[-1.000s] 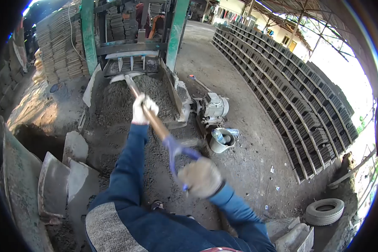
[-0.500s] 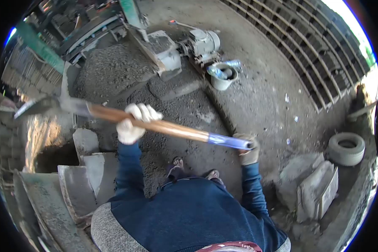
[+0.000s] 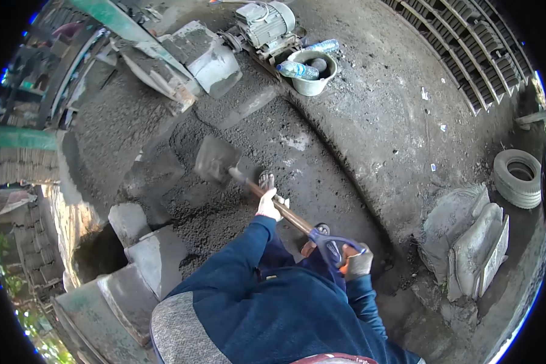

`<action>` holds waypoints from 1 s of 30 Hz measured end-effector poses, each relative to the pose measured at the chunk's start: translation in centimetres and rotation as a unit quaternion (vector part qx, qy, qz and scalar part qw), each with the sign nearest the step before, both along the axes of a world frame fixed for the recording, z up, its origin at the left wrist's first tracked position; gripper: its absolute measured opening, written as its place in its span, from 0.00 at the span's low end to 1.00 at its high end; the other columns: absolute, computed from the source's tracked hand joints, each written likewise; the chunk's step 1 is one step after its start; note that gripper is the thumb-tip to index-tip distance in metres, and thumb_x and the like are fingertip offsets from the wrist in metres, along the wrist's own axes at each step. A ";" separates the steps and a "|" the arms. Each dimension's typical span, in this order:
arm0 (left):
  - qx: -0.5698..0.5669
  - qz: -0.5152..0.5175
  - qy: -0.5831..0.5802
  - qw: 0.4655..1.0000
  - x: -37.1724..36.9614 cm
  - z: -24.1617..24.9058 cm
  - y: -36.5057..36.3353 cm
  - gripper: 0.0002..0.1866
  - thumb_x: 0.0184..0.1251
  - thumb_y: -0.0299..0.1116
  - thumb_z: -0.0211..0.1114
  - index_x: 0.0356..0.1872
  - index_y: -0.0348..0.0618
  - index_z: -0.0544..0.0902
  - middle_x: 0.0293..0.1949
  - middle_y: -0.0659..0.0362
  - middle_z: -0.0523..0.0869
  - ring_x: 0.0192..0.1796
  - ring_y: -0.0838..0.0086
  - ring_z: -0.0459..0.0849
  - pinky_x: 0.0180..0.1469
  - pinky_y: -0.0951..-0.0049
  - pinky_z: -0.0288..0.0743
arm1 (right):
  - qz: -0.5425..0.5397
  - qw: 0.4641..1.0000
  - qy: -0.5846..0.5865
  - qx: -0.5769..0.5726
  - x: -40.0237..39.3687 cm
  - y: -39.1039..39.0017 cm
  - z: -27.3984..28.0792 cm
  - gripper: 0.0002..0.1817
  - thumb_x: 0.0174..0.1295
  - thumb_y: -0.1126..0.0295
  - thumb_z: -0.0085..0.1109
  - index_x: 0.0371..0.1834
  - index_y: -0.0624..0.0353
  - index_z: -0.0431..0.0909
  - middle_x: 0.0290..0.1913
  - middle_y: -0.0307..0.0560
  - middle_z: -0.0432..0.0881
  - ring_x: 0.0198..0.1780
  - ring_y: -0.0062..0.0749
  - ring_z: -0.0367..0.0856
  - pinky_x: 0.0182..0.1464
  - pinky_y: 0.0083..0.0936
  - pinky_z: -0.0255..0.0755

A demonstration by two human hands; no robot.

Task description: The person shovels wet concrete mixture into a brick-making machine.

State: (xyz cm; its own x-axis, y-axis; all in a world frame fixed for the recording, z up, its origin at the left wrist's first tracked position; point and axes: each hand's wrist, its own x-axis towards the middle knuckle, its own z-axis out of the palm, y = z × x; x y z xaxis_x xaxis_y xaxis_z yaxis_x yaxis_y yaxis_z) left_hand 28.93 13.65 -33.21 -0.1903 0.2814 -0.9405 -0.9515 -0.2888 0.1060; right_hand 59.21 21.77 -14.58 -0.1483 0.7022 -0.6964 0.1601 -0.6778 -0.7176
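Both my hands hold a shovel (image 3: 295, 221) with a wooden shaft and a blue D-shaped handle. My gloved left hand (image 3: 268, 206) is wrapped round the lower shaft, not far above the socket. At the other end my right hand (image 3: 358, 261), in a glove with some orange on it, is closed on the blue grip. The flat grey blade (image 3: 215, 159) points away to the upper left, over the dark ground beside loose, crumbly dark material (image 3: 209, 233). My sandalled feet show just under the shaft.
An electric motor (image 3: 267, 25) stands ahead, with a bucket (image 3: 310, 85) of plastic bottles near it. A larger heap (image 3: 124, 121) lies ahead left. Bent sheets (image 3: 118, 297) edge a dark pit at left. Sacks (image 3: 455, 227) and a tyre (image 3: 518, 178) sit right.
The shovel was raised and held crosswise, blade far left. Now it is lower, slanted with the blade ahead near the ground. Both hands stay on it; the view has turned.
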 end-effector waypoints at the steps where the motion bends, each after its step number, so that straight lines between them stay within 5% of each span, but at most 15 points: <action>1: -0.006 -0.028 -0.003 1.000 -1.9 -2.4 1.3 0.12 0.68 0.38 0.67 0.31 0.51 0.73 0.24 0.62 0.73 0.27 0.69 0.76 0.46 0.55 0.81 | -0.032 0.999 -0.007 -0.015 -1.9 -0.6 -1.7 0.09 0.55 0.75 0.69 0.31 0.68 0.78 0.22 0.48 0.79 0.17 0.33 0.78 0.17 0.31 0.73; 3: 0.000 -0.081 -0.019 0.997 -5.7 -6.1 3.5 0.12 0.67 0.38 0.68 0.31 0.51 0.73 0.26 0.63 0.75 0.27 0.71 0.77 0.46 0.59 0.82 | -0.064 0.997 -0.021 -0.024 -6.7 -0.4 -3.2 0.10 0.55 0.74 0.70 0.30 0.67 0.77 0.21 0.49 0.79 0.16 0.35 0.78 0.17 0.35 0.74; 4: -0.006 -0.083 -0.017 0.996 -7.8 -7.2 5.1 0.11 0.67 0.38 0.68 0.32 0.51 0.73 0.26 0.63 0.76 0.28 0.72 0.77 0.46 0.59 0.81 | -0.028 0.989 -0.112 0.097 -5.8 -1.8 -11.4 0.11 0.55 0.74 0.71 0.31 0.67 0.77 0.20 0.48 0.78 0.15 0.36 0.78 0.17 0.35 0.74; 6: -0.025 -0.086 -0.017 0.996 -11.6 -9.2 7.1 0.10 0.68 0.37 0.68 0.32 0.51 0.74 0.28 0.62 0.77 0.29 0.72 0.78 0.46 0.60 0.81 | -0.110 0.992 -0.046 -0.040 -13.0 0.8 -8.1 0.11 0.57 0.73 0.71 0.33 0.66 0.77 0.20 0.47 0.79 0.15 0.36 0.78 0.17 0.33 0.75; 10: -0.028 -0.094 -0.050 0.994 -20.4 -15.1 9.9 0.14 0.67 0.35 0.65 0.25 0.52 0.69 0.21 0.63 0.71 0.23 0.70 0.73 0.46 0.55 0.81 | -0.061 0.997 -0.050 -0.005 -23.8 4.8 -7.7 0.11 0.58 0.72 0.71 0.35 0.65 0.77 0.21 0.46 0.80 0.16 0.34 0.80 0.18 0.31 0.75; 16: 0.044 -0.083 -0.106 0.990 -25.0 -16.1 11.9 0.16 0.66 0.34 0.63 0.20 0.51 0.67 0.17 0.63 0.69 0.21 0.69 0.71 0.39 0.57 0.80 | 0.041 0.992 -0.112 0.043 -30.7 9.6 -4.9 0.10 0.57 0.69 0.71 0.33 0.63 0.80 0.25 0.44 0.82 0.21 0.33 0.82 0.23 0.27 0.73; 17: 0.034 -0.071 -0.111 0.991 -25.0 -15.8 12.6 0.16 0.66 0.34 0.64 0.20 0.50 0.67 0.17 0.62 0.70 0.21 0.68 0.72 0.39 0.56 0.80 | 0.071 0.981 -0.141 0.113 -27.8 9.6 -9.0 0.11 0.55 0.67 0.72 0.29 0.61 0.81 0.26 0.44 0.84 0.26 0.36 0.85 0.28 0.31 0.75; 19: 0.003 -0.058 -0.125 0.990 -24.8 -16.2 14.3 0.16 0.65 0.33 0.64 0.20 0.49 0.68 0.18 0.62 0.71 0.22 0.68 0.73 0.41 0.55 0.80 | 0.316 0.843 -0.257 0.351 -24.3 12.3 -12.7 0.11 0.53 0.67 0.73 0.27 0.61 0.81 0.26 0.42 0.84 0.28 0.34 0.84 0.30 0.32 0.75; 22: -0.044 -0.051 -0.144 0.987 -24.6 -17.2 15.4 0.14 0.65 0.33 0.65 0.23 0.49 0.70 0.19 0.63 0.72 0.22 0.69 0.73 0.43 0.55 0.80 | 0.083 0.977 -0.173 0.098 -24.5 12.9 -14.7 0.09 0.49 0.70 0.72 0.26 0.61 0.82 0.26 0.37 0.82 0.29 0.25 0.80 0.32 0.28 0.73; 24: -0.026 -0.040 -0.133 0.990 -25.2 -17.0 15.1 0.13 0.65 0.33 0.66 0.25 0.49 0.71 0.20 0.63 0.72 0.22 0.70 0.73 0.44 0.55 0.80 | 0.026 0.987 -0.160 0.013 -26.0 13.4 -13.6 0.08 0.49 0.71 0.72 0.27 0.62 0.82 0.25 0.35 0.81 0.29 0.22 0.78 0.32 0.26 0.72; 30: 0.028 -0.040 -0.103 0.993 -25.7 -16.3 14.4 0.14 0.64 0.34 0.67 0.25 0.51 0.70 0.21 0.63 0.71 0.24 0.70 0.73 0.47 0.54 0.81 | 0.059 0.982 -0.171 0.048 -27.5 13.4 -12.1 0.07 0.48 0.72 0.71 0.27 0.62 0.82 0.25 0.36 0.81 0.29 0.21 0.77 0.31 0.26 0.71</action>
